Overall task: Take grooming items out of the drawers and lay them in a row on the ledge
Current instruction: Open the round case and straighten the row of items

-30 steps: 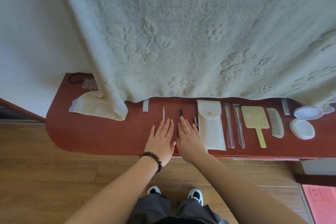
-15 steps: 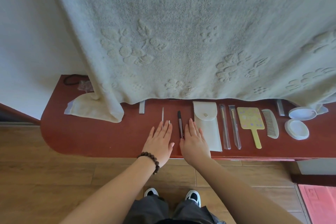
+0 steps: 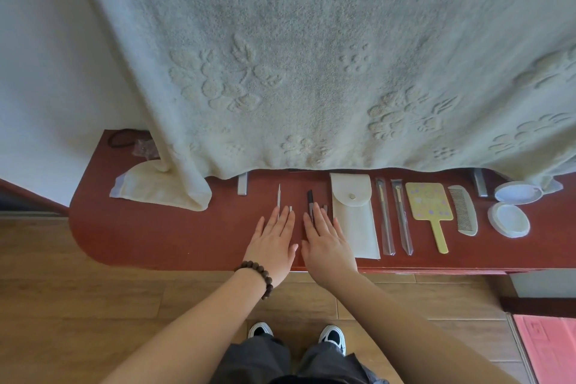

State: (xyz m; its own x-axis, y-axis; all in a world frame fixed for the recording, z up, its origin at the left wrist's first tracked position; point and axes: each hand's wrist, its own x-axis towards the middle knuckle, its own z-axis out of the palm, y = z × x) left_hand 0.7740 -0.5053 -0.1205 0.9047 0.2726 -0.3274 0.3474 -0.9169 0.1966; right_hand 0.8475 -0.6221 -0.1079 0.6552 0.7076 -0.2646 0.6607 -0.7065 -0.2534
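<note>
Two hands lie flat, fingers straight, side by side on the dark red wooden ledge (image 3: 174, 234): left hand (image 3: 274, 240) over a thin silver metal tool (image 3: 278, 198), right hand (image 3: 325, 241) over a dark slim stick (image 3: 310, 201), beside a cream snap pouch (image 3: 353, 212).

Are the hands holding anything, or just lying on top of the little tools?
Nothing is held. The left hand and the right hand lie flat with straight fingers on the ledge, covering small tools.
</note>
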